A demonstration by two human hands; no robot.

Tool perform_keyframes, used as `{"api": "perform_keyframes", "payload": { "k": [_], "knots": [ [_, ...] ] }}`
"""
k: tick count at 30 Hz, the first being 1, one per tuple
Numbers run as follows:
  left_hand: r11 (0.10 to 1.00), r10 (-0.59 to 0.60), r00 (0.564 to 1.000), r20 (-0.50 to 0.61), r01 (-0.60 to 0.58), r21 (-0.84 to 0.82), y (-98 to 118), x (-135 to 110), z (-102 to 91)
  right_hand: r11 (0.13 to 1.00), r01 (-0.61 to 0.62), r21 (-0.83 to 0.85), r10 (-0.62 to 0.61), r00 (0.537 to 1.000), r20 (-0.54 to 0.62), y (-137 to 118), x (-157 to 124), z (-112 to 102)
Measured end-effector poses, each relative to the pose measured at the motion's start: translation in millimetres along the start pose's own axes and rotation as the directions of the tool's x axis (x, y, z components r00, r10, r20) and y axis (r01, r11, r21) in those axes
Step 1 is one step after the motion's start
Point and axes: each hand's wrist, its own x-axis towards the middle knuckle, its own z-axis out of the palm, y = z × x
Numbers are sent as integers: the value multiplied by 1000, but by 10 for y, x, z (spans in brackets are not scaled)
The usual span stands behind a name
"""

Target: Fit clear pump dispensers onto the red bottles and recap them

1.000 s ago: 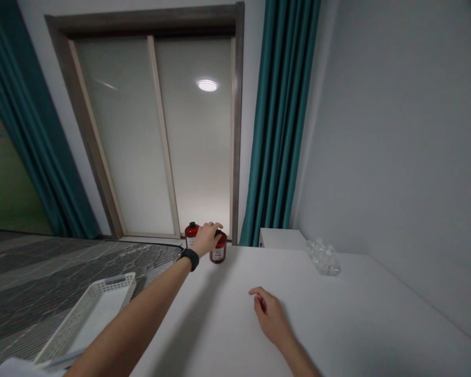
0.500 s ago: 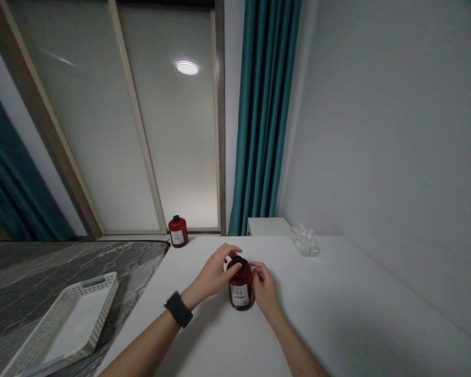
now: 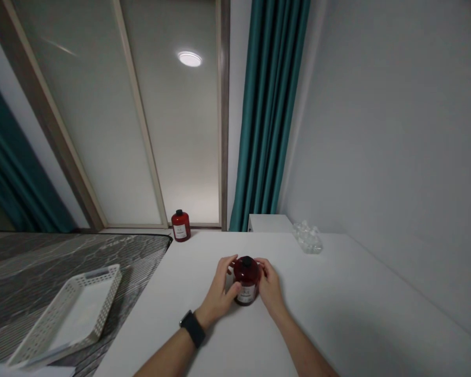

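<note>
A dark red bottle (image 3: 247, 275) with a black cap and a white label stands on the white table between my hands. My left hand (image 3: 220, 288), with a dark watch at the wrist, curves around the bottle's left side, its thumb across the edge of the label. On the opposite side my right hand (image 3: 270, 287) wraps the bottle, its fingertips partly hidden behind it. Both hands hold the bottle by its body, and its cap is uncovered. A second red bottle (image 3: 181, 226) of the same kind stands at the table's far left corner.
Crumpled clear plastic (image 3: 308, 237) lies at the table's back right, near a white box-like piece (image 3: 270, 223). A white perforated basket (image 3: 102, 306) sits on the grey patterned surface at left. Frosted sliding panels, a teal curtain (image 3: 269, 115) and a wall bound the area.
My left hand has come down from the bottle's cap and shoulder to its left side. The right hand has closed in against the right side. The view has shifted slightly.
</note>
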Motion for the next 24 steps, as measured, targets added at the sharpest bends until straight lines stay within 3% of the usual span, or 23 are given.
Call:
{"api": "perform_keyframes", "payload": {
  "k": [12, 17, 21, 24],
  "knots": [
    [994, -106, 986, 131, 107, -2, -58, 53, -92, 1000, 20, -14, -21, 996, -83, -171, -55, -43],
    [998, -54, 992, 118, 51, 26, -15, 64, -71, 996, 49, 73, -49, 999, -1, -228, -102, -32],
    [996, -84, 992, 95, 82, 35, -7, 56, -55, 990, 87, 113, -99, 989, 106, -233, -128, -6],
    [990, -98, 995, 22, 96, 101, -38, 40, -47, 988, 153, -12, -152, 988, 27, -242, -134, -15]
  ]
}}
